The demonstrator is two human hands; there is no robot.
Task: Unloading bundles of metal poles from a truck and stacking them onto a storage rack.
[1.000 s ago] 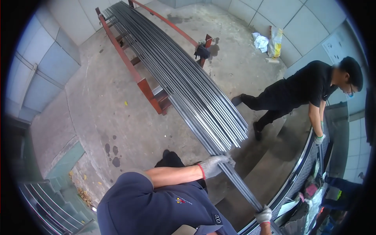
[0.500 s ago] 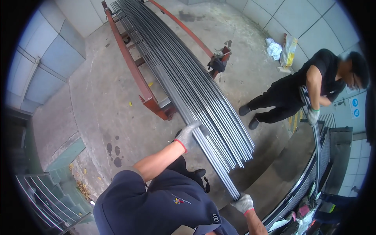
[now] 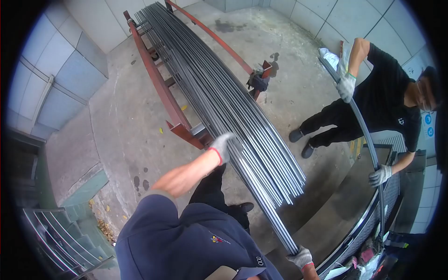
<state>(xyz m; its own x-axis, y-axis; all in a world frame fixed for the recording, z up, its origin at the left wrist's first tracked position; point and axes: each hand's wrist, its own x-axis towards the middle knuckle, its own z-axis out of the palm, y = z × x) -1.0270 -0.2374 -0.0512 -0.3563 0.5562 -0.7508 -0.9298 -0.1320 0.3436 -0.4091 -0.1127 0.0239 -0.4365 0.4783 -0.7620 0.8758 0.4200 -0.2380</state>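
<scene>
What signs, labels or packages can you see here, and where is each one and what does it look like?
Round signs: two small blue discs with white marks, one above the other on the tiled wall at the right edge, behind the co-worker.
White bag: crumpled, pale, on the floor by the far wall, above the co-worker's raised gloved hand.
Colourful items: red and pink pieces at the lower right edge, too blurred to identify.
No screens in view.

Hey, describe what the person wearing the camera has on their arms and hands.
Both hands wear light grey knit work gloves with red-trimmed cuffs: the left hand and the right hand. The left forearm is bare up to a short navy-blue sleeve, part of a dark blue shirt with a small multicoloured emblem on it. Little of the right arm shows.
</scene>
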